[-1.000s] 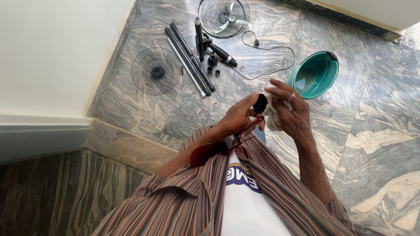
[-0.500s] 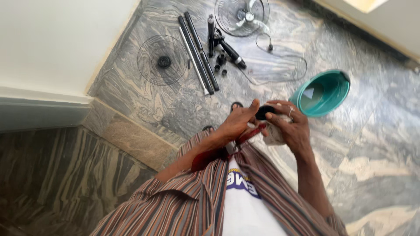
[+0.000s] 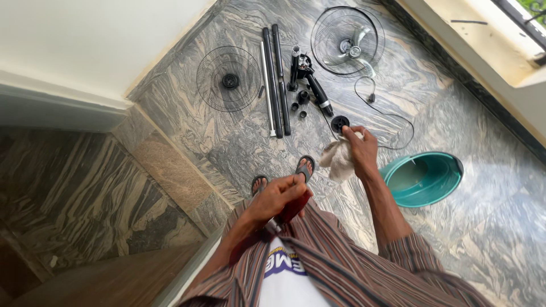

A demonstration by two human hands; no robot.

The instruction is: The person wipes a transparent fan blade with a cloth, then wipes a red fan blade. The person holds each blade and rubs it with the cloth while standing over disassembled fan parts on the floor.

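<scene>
While the right hand (image 3: 361, 149) pinches a small black cap (image 3: 340, 123) and a pale rag (image 3: 339, 160) at centre frame, wiping looks underway, the left hand (image 3: 278, 196) gripping a red blade (image 3: 294, 207) below, fan parts (image 3: 284, 74) above.

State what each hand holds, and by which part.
The right hand pinches a small black round cap by its edge at the fingertips, with a pale cloth bunched in the palm. The left hand grips a red tool near its upper end.
</scene>
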